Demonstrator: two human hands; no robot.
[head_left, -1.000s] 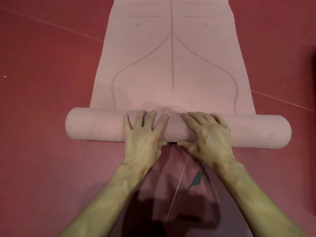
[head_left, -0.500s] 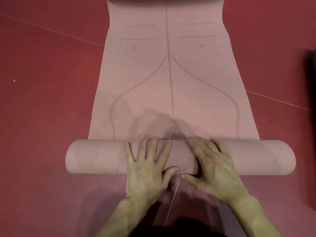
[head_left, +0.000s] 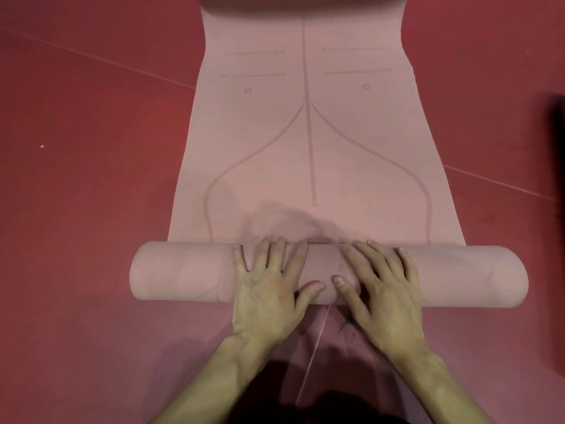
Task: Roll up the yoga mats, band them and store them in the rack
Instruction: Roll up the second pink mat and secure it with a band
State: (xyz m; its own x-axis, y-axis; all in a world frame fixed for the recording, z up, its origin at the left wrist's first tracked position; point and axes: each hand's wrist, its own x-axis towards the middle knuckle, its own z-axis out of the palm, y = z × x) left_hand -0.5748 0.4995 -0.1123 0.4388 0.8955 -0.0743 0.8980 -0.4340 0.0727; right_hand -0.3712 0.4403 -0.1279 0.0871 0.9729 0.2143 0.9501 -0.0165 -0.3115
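A pink yoga mat [head_left: 308, 142] with printed alignment lines lies on the red floor, stretching away from me. Its near end is wound into a thick roll [head_left: 180, 275] lying across the view. My left hand [head_left: 269, 289] presses flat on the middle of the roll, fingers spread and straight. Beside it, my right hand [head_left: 382, 289] presses the roll the same way, the two thumbs almost meeting. The far end of the mat curls up at the top edge of the view.
Red floor [head_left: 91, 179] with thin pale seam lines surrounds the mat. A dark blurred object [head_left: 556, 234] stands at the right edge. A thin pale cord [head_left: 315, 353] runs on the floor between my forearms.
The roll sits lower in view and more flat mat shows beyond it. Both hands stay flat on the roll, with the thumbs now lying on its near side.
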